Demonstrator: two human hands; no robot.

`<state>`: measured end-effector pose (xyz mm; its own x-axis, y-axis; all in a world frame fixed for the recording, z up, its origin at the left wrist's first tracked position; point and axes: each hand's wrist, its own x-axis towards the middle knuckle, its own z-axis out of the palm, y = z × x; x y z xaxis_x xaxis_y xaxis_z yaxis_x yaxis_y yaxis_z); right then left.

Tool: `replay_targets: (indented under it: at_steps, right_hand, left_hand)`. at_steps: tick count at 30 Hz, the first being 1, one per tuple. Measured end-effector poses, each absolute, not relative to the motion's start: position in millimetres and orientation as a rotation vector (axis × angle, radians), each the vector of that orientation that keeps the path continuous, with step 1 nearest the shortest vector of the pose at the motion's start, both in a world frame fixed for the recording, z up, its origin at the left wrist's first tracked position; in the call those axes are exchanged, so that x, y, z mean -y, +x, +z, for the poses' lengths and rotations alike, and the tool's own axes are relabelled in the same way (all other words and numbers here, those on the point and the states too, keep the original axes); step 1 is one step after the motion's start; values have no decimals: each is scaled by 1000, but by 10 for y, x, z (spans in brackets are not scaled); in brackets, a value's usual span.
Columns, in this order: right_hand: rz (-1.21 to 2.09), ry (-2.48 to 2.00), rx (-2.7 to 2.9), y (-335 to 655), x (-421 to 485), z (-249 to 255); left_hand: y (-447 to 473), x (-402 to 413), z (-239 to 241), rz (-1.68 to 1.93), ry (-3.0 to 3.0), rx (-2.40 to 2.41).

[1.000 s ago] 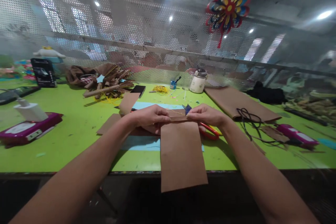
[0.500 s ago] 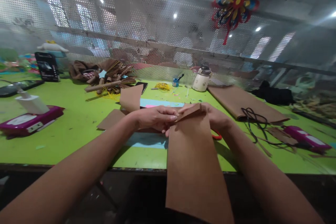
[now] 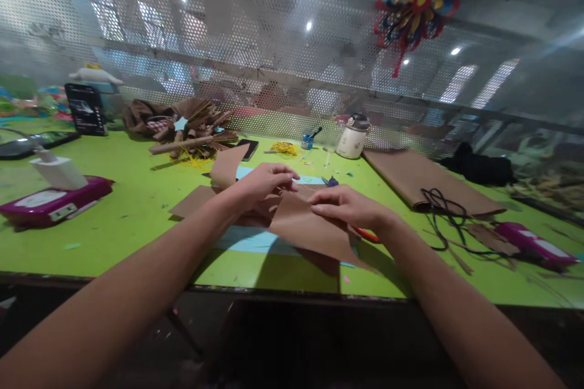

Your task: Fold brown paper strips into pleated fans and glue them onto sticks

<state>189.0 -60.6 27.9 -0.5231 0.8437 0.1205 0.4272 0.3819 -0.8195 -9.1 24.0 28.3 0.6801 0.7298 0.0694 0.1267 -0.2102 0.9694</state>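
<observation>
The brown paper sheet [image 3: 306, 232] sits at the near middle of the green bench [image 3: 114, 225]. It is lifted at its far edge and slants down toward the bench's front rim, where its lower corner seems to rest. Both hands are on that raised far edge, which is likely why the sheet tilts instead of lying flat. The left hand [image 3: 262, 184] is closed in a pinch, thumb against fingertips, on the upper left part of the sheet. The right hand [image 3: 344, 206] lays its fingers flat across the top, apparently with the thumb underneath, so it clamps the paper rather than only pressing on it. A grip at two points close together would keep the thin sheet from sagging between them. Under the sheet lies a light blue paper [image 3: 253, 240], and the red scissors [image 3: 366, 234] sit just behind the right wrist, partly hidden. Brown scraps [image 3: 196, 200] lie beside the left forearm, within easy reach. A stack of brown paper [image 3: 417, 177] with black cords [image 3: 440, 209] across it lies off to the right, well apart from the hands. A white jar [image 3: 352, 140] and a small blue pot [image 3: 306, 143] stand at the back by the perforated screen [image 3: 228, 42].
</observation>
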Motion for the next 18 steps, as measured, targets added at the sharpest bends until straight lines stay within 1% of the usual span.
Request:
replay_targets:
  at_steps: [3,6,10,14,18]
  right_hand:
    - [743,-1129,2341,1855,583,265]
    - [610,-1121,2382,1847,551,235]
    - [507,-1138,2363,1853,492,172]
    - [425,-1202,2299,1854,431,95]
    - [470,-1246,2314,1885,381,15]
  left_hand:
    - [-67,-227,300,601,1864,-688]
    - [-50,-171,290,424,2222,-567]
    - [-51,-129,257,350,2510,-469]
    - [-66,-157,235,326,2614,-636]
    - [-65,-209,196,227,2662,-701]
